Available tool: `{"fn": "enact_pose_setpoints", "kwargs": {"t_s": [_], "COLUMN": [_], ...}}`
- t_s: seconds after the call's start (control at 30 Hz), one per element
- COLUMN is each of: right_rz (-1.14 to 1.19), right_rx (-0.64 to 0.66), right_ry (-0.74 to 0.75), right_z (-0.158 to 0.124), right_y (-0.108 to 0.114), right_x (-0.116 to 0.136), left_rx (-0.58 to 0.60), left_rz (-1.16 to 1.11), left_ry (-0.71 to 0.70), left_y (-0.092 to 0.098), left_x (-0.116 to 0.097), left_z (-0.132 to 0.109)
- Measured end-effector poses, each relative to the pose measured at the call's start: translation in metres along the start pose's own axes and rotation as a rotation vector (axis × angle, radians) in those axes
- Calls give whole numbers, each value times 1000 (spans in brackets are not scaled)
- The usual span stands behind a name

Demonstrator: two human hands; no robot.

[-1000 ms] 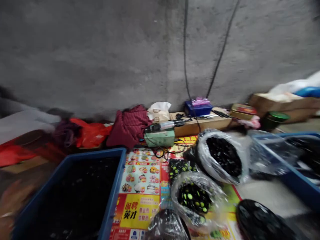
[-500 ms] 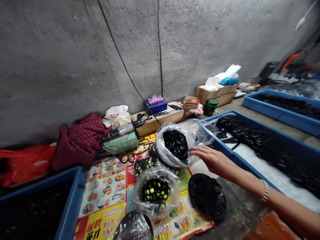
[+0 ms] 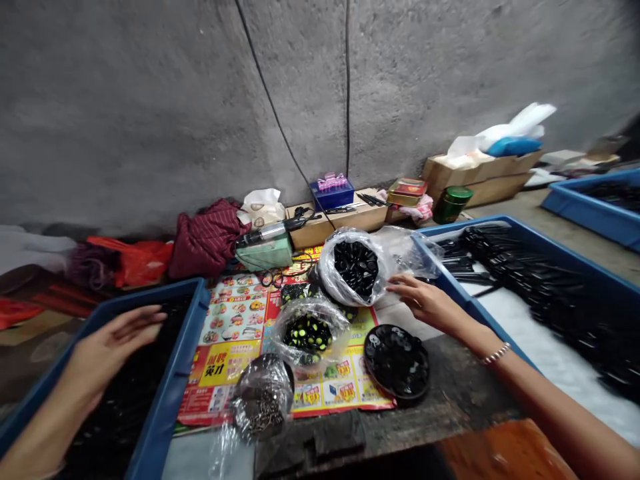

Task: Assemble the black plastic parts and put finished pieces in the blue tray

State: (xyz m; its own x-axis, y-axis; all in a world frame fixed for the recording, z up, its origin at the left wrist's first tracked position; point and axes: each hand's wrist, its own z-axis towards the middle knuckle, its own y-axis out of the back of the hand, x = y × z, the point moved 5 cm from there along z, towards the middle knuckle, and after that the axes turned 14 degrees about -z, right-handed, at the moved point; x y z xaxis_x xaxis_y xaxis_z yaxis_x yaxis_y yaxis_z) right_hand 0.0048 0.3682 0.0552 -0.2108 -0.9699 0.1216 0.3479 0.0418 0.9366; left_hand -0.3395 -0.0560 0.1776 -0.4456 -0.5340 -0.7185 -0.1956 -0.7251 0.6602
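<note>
- Foreground: an orange-brown board and a dark block lay at the near edge of the bench.
- Left: the left hand, released and with nothing visible in its grasp, hung over the left blue tray; its fingers were extended and loosely together. The tray's high walls presumably contained its dark contents, too dim to identify.
- Centre, near: a clear plastic bag of small metallic parts sat at the edge of a printed flyer, probably spread to shield the bench.
- Beside it, a round black dish held glossy black pieces, its low rim likely keeping them together.
- Centre, middle: a bag of black and yellow-green pieces stood with its mouth spread wide, apparently for easy access.
- Right: the right hand, likewise released, reached with slightly curved fingers to the bag of black pieces, which stood on the far part of the flyer. Whether the fingertips touched its plastic could not be told.
- Under the right forearm, the right blue tray held slender black parts on white lining, perhaps laid as padding.
- Rear: a silver-and-black handpiece rested across a green box, seemingly to keep it off the bench.
- Background: a blue box and a green-lidded jar stood before a grey wall, leaving the foreground to the bags.
</note>
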Motion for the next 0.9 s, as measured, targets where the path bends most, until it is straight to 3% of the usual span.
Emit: {"fn": "enact_pose_setpoints", "kwargs": {"t_s": [0.13,0.27,0.4,0.47,0.57,0.7,0.9], "right_rz": [112,177,165,132,32,-100,-164], "right_rx": [-31,-7,51,70,50,19,53], "right_ry": [12,7,80,161,316,466,409], "right_z": [-17,-44,-48,-40,-18,15,42], "right_y": [31,63,67,57,36,7,-25], "right_x": [10,29,66,89,122,141,121], "left_rx": [332,543,434,373,375,402,402], "left_rz": [-188,-109,44,109,145,106,-14], "left_ry": [56,-192,-396,-386,-326,-312,-264], "left_y": [-60,-121,-164,-186,-215,-232,-226], "left_x": [-24,-64,-80,-74,-62,-54,-30], "left_z": [-38,-74,-75,-63,-46,-25,1]}}
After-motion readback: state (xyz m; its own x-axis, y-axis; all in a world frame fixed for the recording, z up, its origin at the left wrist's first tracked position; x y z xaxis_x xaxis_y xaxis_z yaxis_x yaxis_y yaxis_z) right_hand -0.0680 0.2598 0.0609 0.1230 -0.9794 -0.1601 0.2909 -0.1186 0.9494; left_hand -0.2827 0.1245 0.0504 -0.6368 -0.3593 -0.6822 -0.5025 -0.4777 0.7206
